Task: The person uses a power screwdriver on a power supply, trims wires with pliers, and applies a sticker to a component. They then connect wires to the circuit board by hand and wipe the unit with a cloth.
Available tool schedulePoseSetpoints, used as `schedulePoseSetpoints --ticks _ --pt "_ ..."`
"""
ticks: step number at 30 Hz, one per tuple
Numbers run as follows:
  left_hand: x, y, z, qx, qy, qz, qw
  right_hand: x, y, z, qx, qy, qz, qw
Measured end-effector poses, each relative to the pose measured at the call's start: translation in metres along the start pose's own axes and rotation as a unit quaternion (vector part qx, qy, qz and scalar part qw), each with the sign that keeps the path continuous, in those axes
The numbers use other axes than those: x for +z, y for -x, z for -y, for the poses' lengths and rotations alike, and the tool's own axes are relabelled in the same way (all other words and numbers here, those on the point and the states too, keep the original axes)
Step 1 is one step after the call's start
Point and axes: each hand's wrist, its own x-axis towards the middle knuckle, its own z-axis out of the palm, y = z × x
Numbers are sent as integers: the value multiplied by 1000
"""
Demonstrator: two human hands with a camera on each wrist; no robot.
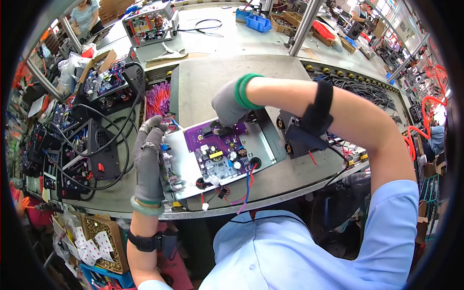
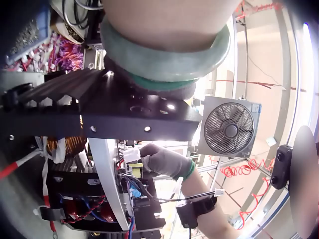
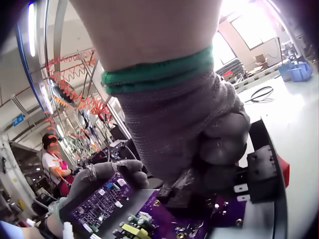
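Observation:
A metal chassis (image 1: 186, 166) lies on the bench in front of me, a purple circuit board (image 1: 195, 137) inside it. My gloved left hand (image 1: 149, 162) holds the chassis along its left side, beside a small upright circuit board (image 3: 99, 205). In the right wrist view, its fingertips bend around the upright board's end. My gloved right hand (image 1: 229, 104) reaches over the far edge, fingers curled down onto a dark part (image 3: 182, 199) on the purple board; the fingers hide much of it. Red and blue wires (image 1: 248, 186) hang over the near edge.
Black housings with cables (image 1: 104, 145) crowd the left side. Pink wire bundles (image 1: 158, 101) lie behind my left hand. A black unit (image 1: 297, 137) stands right of the chassis. Pliers (image 1: 166, 53) and an open device (image 1: 151, 26) sit farther back.

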Motion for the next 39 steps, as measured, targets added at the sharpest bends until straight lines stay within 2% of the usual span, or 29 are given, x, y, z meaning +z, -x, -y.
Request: schedulePoseSetpoints --ticks 1,4,5,6,7,8,9,10,11,13,14,15,16,17,18,19,21,23,24,25,27,29,31,32,34,35,37,38,39 --pt "-4 -2 2 7 8 16 1000 8 6 0 -1 1 -1 1000" --pt "-9 -2 -1 18 -32 17 999 40 45 14 41 96 -214 971" --pt "-11 -1 -3 13 -55 24 998 63 53 8 -32 62 -370 926" --pt "-9 2 -8 21 -124 -24 992 85 63 3 -107 22 -513 852" --pt "-12 9 -11 21 -126 -36 991 99 73 5 -181 30 -560 808" --pt "-14 14 -14 153 -216 -49 963 119 80 12 -244 58 -568 784" --pt "-15 19 -19 280 -303 -56 909 123 104 26 -300 73 -504 807" --pt "-4 31 -34 244 -247 -48 937 148 96 45 -308 76 -478 819" --pt "6 42 -47 248 -251 -48 935 162 100 55 -315 137 -465 816" --pt "27 54 -66 311 -399 6 863 181 86 63 -320 171 -467 807" --pt "36 55 -70 381 -385 44 840 179 90 59 -323 140 -470 809" --pt "45 59 -77 403 -377 73 830 177 96 53 -328 108 -472 811" --pt "48 67 -85 322 -348 129 871 174 104 42 -329 111 -475 809" --pt "51 72 -92 236 -314 185 901 168 116 28 -291 47 -516 804" --pt "55 71 -96 166 -277 235 917 163 123 12 -252 -16 -554 793" --pt "65 70 -94 136 -232 273 924 159 124 -1 -213 -16 -591 778" --pt "95 64 -87 170 -302 289 893 153 105 -6 -189 -78 -656 727" --pt "116 47 -70 369 -435 282 771 145 92 -5 -160 -84 -662 727" --pt "121 47 -70 341 -494 247 761 144 87 -3 -132 -96 -663 730" --pt "122 46 -73 338 -494 247 761 144 85 -1 -134 -97 -663 731" --pt "125 44 -78 325 -596 248 691 144 79 0 -110 -138 -689 703" --pt "119 42 -71 338 -579 255 696 147 73 3 -100 -137 -691 703" --pt "113 40 -62 373 -608 234 661 147 69 5 -83 -123 -685 714" --pt "110 41 -60 371 -608 234 662 147 68 7 -84 -125 -683 714" --pt "105 40 -58 415 -647 210 605 147 68 9 -90 -122 -678 719" --pt "105 41 -57 415 -646 210 605 148 68 11 -89 -122 -678 719" --pt "106 40 -55 481 -640 174 573 152 65 13 -88 -175 -697 690" --pt "107 40 -56 482 -640 173 573 152 63 13 -88 -174 -697 690" --pt "110 42 -59 494 -648 173 554 154 62 13 -85 -177 -708 678"
